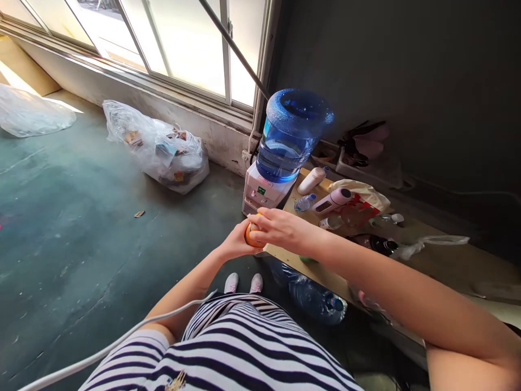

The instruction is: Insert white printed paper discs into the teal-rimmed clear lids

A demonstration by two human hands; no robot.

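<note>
In the head view, a small orange container point(252, 237), mostly hidden by fingers, sits between the two hands, just in front of the water dispenser point(266, 191) with its blue water-cooler bottle point(287, 136). The left hand point(237, 239) is curled around its left side, the orange lying against the palm and fingers. The right hand point(280, 228) reaches over from the right, bent fingers laid across its top and near side. Both grips are closed on it; how tightly, I cannot tell. Beyond the right hand, a small clear plastic bottle point(304, 203) and a pink tumbler point(331, 201) stand on the wooden table point(290, 262).
</note>
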